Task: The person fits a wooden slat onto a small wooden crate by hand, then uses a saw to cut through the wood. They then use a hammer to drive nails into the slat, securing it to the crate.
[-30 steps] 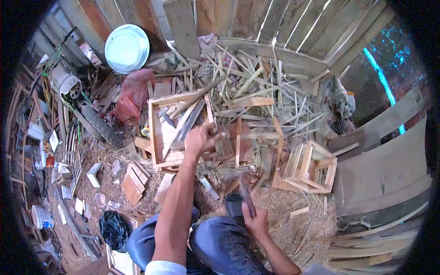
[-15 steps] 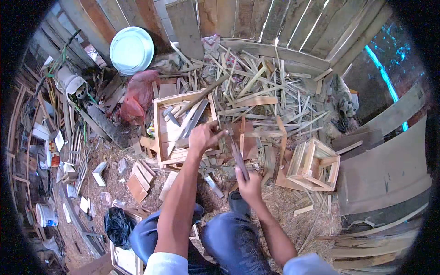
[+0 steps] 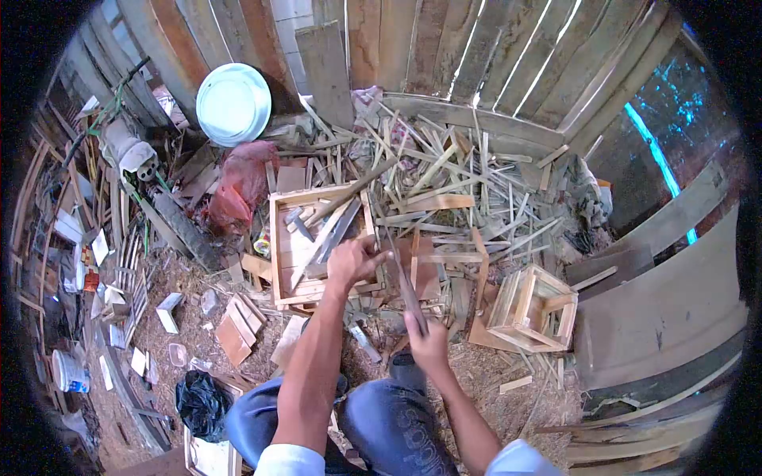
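My right hand is closed round the lower end of a long, narrow dark tool, which slants up and to the left. Its upper part is thin and looks like a blade seen edge-on, but I cannot be sure of the kind. My left hand is at the near right corner of a shallow wooden box, fingers curled and thumb side towards the tool. Whatever those fingers hold is hidden. Inside the box lie a hammer and several wood strips.
A heap of wood strips lies along the plank wall. To the right stands a small wooden frame box. A white basin leans at the back, near a red plastic bag. A black bag lies by my left knee.
The camera view has tilted slightly upward, so the surroundings sit lower in it. Both hands keep nearly the same posture, and the tool stays in my right hand.
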### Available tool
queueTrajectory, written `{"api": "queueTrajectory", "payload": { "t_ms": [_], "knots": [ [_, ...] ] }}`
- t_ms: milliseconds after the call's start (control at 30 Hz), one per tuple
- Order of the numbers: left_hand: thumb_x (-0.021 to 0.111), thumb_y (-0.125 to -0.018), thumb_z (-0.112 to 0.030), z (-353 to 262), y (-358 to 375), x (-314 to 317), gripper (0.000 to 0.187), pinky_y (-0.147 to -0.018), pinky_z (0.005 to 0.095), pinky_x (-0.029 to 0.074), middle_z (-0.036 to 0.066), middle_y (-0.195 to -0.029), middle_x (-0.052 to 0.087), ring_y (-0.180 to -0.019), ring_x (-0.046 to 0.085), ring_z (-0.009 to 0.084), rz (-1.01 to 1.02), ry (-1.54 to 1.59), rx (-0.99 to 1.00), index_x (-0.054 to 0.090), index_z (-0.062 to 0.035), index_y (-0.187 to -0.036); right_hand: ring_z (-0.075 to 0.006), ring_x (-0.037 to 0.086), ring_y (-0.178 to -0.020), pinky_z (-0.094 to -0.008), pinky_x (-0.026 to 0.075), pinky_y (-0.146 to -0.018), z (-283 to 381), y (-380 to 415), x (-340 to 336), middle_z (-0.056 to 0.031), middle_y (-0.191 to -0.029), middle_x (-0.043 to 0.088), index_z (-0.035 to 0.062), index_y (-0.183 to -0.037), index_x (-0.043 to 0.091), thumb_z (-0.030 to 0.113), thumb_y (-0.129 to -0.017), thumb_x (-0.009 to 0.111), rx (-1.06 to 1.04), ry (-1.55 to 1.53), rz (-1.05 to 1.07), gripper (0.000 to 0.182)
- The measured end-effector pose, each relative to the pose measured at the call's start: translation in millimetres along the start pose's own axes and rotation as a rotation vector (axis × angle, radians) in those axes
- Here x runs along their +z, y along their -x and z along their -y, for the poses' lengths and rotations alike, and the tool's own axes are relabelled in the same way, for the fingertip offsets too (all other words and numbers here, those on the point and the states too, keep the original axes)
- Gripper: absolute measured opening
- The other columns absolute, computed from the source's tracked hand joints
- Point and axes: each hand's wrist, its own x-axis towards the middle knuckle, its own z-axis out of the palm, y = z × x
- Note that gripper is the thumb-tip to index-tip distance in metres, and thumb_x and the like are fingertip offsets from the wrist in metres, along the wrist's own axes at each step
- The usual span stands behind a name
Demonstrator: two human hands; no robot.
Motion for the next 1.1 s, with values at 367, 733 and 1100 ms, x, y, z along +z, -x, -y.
{"api": "queueTrajectory", "payload": {
  "t_ms": [367,733,1100],
  "knots": [
    [0.065,-0.074,-0.065,3.2,-1.7,7.5,0.053,-0.073,0.0473,0.053,0.014,-0.082,0.07,-0.082,0.068,0.034,-0.015,0.012,-0.026,0.068,-0.0147,-0.091,-0.0147,0.038,-0.044,-0.0375,0.033,-0.044,12.7,-4.4,-7.8,-0.0106,-0.048,0.038,-0.003,-0.064,0.055,0.034,-0.093,0.061,0.023,0.018,0.051,0.048],
    [0.067,-0.069,-0.071,-4.7,3.0,-5.4,0.064,-0.067,0.0443,0.051,0.013,-0.079,0.069,-0.076,0.067,0.0335,0.04,0.057,-0.022,0.064,-0.0084,-0.084,-0.0306,0.053,-0.043,-0.0419,0.038,-0.045,13.4,-19.6,9.8,-0.0172,-0.049,0.05,-0.0021,-0.065,0.06,0.039,-0.091,0.063,0.069,0.001,0.016,0.048],
    [0.063,-0.077,-0.064,-6.3,12.2,-2.6,0.052,-0.07,0.0456,0.052,0.014,-0.083,0.07,-0.08,0.068,0.0337,-0.054,0.018,-0.026,0.066,-0.0121,-0.085,-0.0379,0.057,-0.052,-0.0467,0.041,-0.052,8.8,-22.7,13.4,-0.0193,-0.054,0.056,0.001,-0.065,0.063,0.055,-0.09,0.055,0.167,0.116,0.061,0.06]
  ]
}}
